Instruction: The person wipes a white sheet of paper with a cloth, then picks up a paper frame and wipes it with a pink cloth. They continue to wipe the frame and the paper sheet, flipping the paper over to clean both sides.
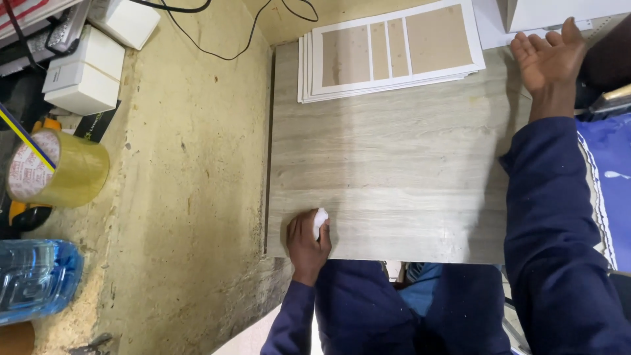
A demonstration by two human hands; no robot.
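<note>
- Fingers of my left hand [307,238] clamp a small white wad [320,220], pressing it flat onto the grey board [394,177] near its front-left corner.
- Right hand [547,59] lies open, fingers spread, at the far-right edge, beside stacked printed sheets [393,51], seemingly steadying the board.

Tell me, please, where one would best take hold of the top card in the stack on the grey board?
Probably at the top card's near long edge, coming from the board's bare middle: that edge overhangs the fanned sheets below, so fingers can slip under, and nothing blocks that side.
</note>
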